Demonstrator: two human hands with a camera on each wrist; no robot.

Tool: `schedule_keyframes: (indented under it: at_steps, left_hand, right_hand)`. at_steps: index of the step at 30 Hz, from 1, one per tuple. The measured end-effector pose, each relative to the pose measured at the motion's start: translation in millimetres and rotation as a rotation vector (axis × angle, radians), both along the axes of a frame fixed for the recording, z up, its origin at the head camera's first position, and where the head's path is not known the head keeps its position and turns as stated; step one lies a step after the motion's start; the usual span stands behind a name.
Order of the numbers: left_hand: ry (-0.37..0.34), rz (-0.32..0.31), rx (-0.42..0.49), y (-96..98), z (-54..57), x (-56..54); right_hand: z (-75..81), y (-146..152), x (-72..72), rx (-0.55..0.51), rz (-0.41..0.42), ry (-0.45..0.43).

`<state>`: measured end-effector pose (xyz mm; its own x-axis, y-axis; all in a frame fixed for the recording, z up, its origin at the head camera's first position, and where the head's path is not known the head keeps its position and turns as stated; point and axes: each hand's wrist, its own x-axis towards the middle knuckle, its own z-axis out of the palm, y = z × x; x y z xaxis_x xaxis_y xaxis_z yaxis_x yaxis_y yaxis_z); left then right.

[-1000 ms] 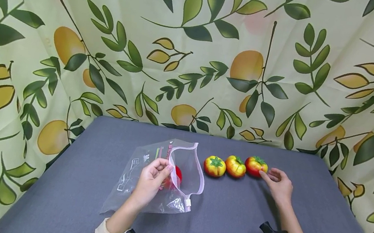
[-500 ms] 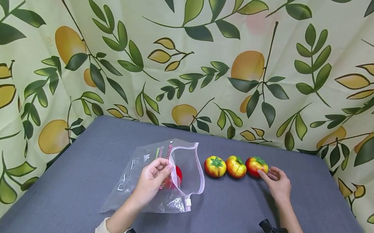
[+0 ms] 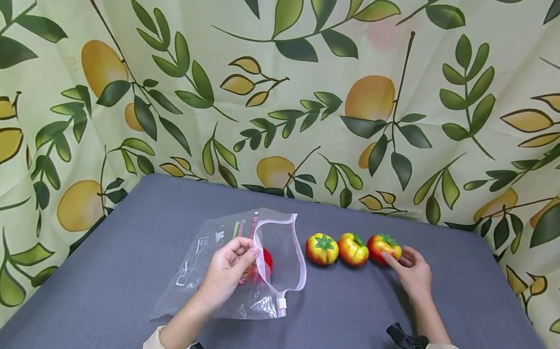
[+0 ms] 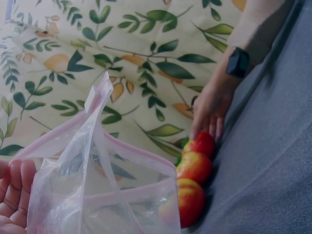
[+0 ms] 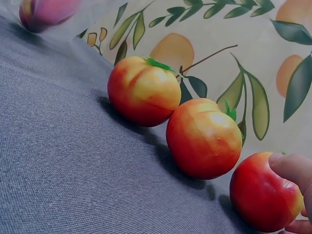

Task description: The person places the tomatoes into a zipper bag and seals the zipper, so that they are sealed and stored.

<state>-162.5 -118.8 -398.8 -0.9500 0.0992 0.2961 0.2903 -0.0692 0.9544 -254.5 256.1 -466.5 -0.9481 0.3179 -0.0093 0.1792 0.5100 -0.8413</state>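
With its thumb and fingers, my left hand point(image 3: 226, 269) pinches the pink-rimmed edge of a clear zip bag point(image 3: 206, 266). The bag lies on its side with its mouth spread toward the right. Inside it sits a red, tomato-like thing point(image 3: 267, 262), partly hidden by the hand. Three red-and-yellow toy tomatoes stand in a row right of the bag: a left tomato point(image 3: 322, 249), a middle tomato point(image 3: 353, 250) and a right tomato point(image 5: 263, 195). My right hand point(image 3: 414, 276) is at the right tomato, thumb over its near side and loosely extended fingers beside its right side.
A grey cloth-covered table point(image 3: 331, 339) holds everything. Behind it hangs a leaf-and-fruit patterned curtain point(image 3: 308, 130). The bag's white slider point(image 3: 282, 303) is at the near end of its mouth. Black bands point(image 3: 406, 340) are on both wrists.
My right hand has shifted slightly left, its thumb coming farther over the right tomato. The left hand, bag and tomatoes keep their places.
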Motion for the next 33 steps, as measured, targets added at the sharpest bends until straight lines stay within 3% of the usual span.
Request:
schedule_keyframes:
  at_steps: [33]
  left_hand:
    - [-0.016,0.014,-0.011,0.2,1.5,1.1]
  right_hand:
    - [-2.1,-7.9,-10.4,-0.047,0.042,-0.042]
